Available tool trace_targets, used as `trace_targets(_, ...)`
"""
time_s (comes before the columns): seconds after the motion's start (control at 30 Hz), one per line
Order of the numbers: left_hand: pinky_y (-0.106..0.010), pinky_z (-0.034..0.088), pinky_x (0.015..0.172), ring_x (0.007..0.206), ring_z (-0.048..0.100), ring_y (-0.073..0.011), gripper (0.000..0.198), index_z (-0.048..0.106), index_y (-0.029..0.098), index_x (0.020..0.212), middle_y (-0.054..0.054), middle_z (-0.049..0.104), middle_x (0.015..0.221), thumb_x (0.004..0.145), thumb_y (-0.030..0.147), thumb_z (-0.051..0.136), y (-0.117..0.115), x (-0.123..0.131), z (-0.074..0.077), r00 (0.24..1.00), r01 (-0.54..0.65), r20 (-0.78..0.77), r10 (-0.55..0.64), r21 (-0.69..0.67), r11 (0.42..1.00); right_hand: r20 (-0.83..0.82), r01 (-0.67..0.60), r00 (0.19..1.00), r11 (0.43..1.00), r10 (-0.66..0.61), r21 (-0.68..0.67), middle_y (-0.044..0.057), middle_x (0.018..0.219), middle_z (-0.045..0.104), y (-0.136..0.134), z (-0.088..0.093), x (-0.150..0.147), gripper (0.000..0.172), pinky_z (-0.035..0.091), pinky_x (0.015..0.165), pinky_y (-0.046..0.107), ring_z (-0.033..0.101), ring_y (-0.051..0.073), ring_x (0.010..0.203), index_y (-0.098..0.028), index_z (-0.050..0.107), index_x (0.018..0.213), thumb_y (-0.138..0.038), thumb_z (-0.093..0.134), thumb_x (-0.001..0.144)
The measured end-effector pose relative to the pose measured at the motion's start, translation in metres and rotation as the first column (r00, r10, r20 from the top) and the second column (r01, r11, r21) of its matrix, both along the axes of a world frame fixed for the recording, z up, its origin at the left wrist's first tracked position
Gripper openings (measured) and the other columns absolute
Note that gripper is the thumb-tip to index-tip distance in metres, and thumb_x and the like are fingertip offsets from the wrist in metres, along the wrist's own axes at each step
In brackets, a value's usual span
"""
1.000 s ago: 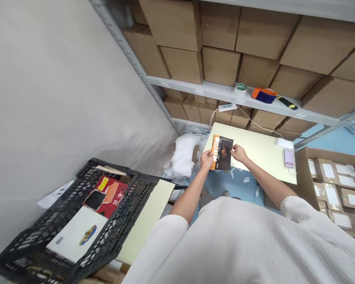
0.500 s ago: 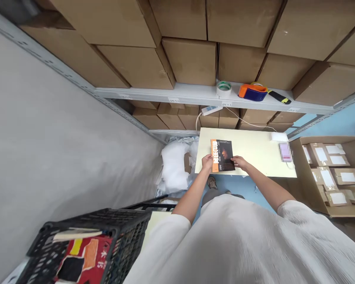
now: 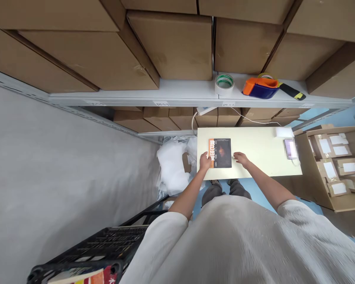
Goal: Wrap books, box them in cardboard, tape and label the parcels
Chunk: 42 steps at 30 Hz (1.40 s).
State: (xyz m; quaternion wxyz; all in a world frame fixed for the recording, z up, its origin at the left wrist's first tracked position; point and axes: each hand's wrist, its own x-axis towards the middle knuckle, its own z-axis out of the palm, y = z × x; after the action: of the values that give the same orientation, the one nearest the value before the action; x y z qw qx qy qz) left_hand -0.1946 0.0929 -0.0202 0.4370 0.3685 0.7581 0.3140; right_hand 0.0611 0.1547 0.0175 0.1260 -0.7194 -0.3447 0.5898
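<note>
A black book [image 3: 224, 154] with an orange strip and white lettering down its left side is at the left part of the cream tabletop [image 3: 260, 152], its cover facing up. It appears to lie flat on the surface. My left hand [image 3: 205, 161] grips the book's left edge, the thumb on top of the orange strip. Just off the right edge, my right hand [image 3: 241, 158] is apart from the book, fingers stretched toward it and holding nothing.
Above the table runs a shelf with cartons, a tape roll [image 3: 224, 84], an orange-and-blue tape dispenser [image 3: 260, 87] and a black-handled tool [image 3: 292, 91]. A large carton [image 3: 319, 173] of small boxes stands right. White packing foam [image 3: 173, 163] and a black crate [image 3: 91, 248] are left.
The book has gone from tilted between both hands to level on the tabletop. My right hand has let go of its right edge. The camera view has shifted, showing less of the crate.
</note>
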Motion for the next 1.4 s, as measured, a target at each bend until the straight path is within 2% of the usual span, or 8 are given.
trace_targets(0.2, -0.045, 0.04, 0.13, 0.147, 0.06, -0.0289, 0.047, 0.071, 0.017, 0.14, -0.016, 0.069, 0.15, 0.094, 0.019, 0.062, -0.012, 0.005, 0.0, 0.967, 0.243, -0.088, -0.241, 0.012, 0.97, -0.018, 0.011, 1.0, 1.0, -0.011, -0.011, 0.008, 0.109, 0.078, 0.004, -0.009, -0.015, 0.028, 0.052, 0.076, 0.026, 0.071, 0.019, 0.094, -0.021, 0.072, 0.106, -0.029, 0.072, 0.078)
trace_targets(0.37, -0.047, 0.034, 0.132, 0.157, 0.049, -0.0321, 0.052, 0.065, 0.018, 0.148, -0.018, 0.059, 0.163, 0.099, 0.034, 0.064, -0.013, 0.013, 0.0, 0.931, 0.342, -0.114, -0.348, -0.071, 0.937, 0.01, 0.009, 1.0, 1.0, -0.009, 0.004, 0.007, 0.101, 0.078, 0.003, -0.014, -0.025, 0.028, 0.052, 0.075, 0.027, 0.07, 0.019, 0.089, -0.02, 0.071, 0.102, -0.028, 0.07, 0.076)
trace_targets(0.5, -0.047, 0.031, 0.133, 0.162, 0.042, -0.0339, 0.066, 0.059, 0.019, 0.155, -0.018, 0.052, 0.169, 0.093, 0.037, 0.071, -0.018, 0.013, -0.003, 0.904, 0.406, -0.096, -0.417, -0.12, 0.906, 0.044, 0.009, 0.999, 1.0, -0.01, 0.019, 0.006, 0.097, 0.078, 0.002, -0.017, -0.028, 0.025, 0.053, 0.078, 0.028, 0.069, 0.02, 0.089, -0.021, 0.072, 0.096, -0.029, 0.071, 0.073)
trace_targets(0.7, -0.049, 0.029, 0.134, 0.168, 0.03, -0.0376, 0.086, 0.053, 0.019, 0.16, -0.02, 0.041, 0.176, 0.081, 0.04, 0.08, -0.023, 0.013, -0.004, 0.881, 0.46, -0.048, -0.471, -0.147, 0.876, 0.109, -0.014, 0.994, 0.999, 0.009, 0.045, 0.005, 0.092, 0.078, 0.002, -0.019, -0.035, 0.015, 0.053, 0.082, 0.028, 0.07, 0.023, 0.096, -0.022, 0.071, 0.085, -0.029, 0.071, 0.073)
trace_targets(0.87, -0.05, 0.028, 0.135, 0.168, 0.027, -0.042, 0.086, 0.057, 0.018, 0.157, -0.021, 0.034, 0.179, 0.078, 0.037, 0.083, -0.027, 0.013, -0.002, 0.869, 0.478, -0.06, -0.491, -0.156, 0.864, 0.133, 0.004, 0.991, 1.0, -0.008, 0.031, 0.009, 0.093, 0.08, 0.002, -0.015, -0.043, 0.011, 0.054, 0.08, 0.031, 0.073, 0.026, 0.095, -0.021, 0.07, 0.08, -0.03, 0.074, 0.075)
trace_targets(1.1, -0.049, 0.024, 0.136, 0.17, 0.023, -0.041, 0.084, 0.056, 0.018, 0.159, -0.02, 0.03, 0.181, 0.082, 0.042, 0.081, -0.03, 0.012, -0.001, 0.847, 0.504, -0.086, -0.525, -0.188, 0.843, 0.117, 0.036, 0.992, 0.999, -0.036, 0.008, 0.009, 0.086, 0.079, 0.004, -0.015, -0.049, 0.012, 0.054, 0.071, 0.029, 0.073, 0.024, 0.088, -0.021, 0.069, 0.076, -0.03, 0.075, 0.078)
trace_targets(1.3, -0.047, 0.021, 0.137, 0.171, 0.02, -0.0394, 0.086, 0.054, 0.016, 0.16, -0.019, 0.031, 0.181, 0.085, 0.048, 0.081, -0.027, 0.011, 0.002, 0.852, 0.505, -0.045, -0.521, -0.188, 0.842, 0.165, 0.078, 0.982, 0.993, -0.092, 0.085, 0.003, 0.084, 0.075, -0.007, -0.018, -0.059, 0.022, 0.053, 0.068, 0.026, 0.071, 0.019, 0.081, -0.02, 0.067, 0.094, -0.027, 0.075, 0.075)
trace_targets(1.4, -0.049, 0.022, 0.138, 0.17, 0.024, -0.0388, 0.087, 0.054, 0.019, 0.161, -0.016, 0.04, 0.177, 0.086, 0.055, 0.079, -0.022, 0.013, 0.004, 0.864, 0.497, -0.007, -0.503, -0.139, 0.857, 0.182, 0.006, 0.983, 0.986, -0.036, 0.164, 0.0, 0.081, 0.073, -0.006, -0.01, -0.058, 0.026, 0.054, 0.07, 0.026, 0.071, 0.019, 0.078, -0.021, 0.068, 0.099, -0.027, 0.073, 0.074)
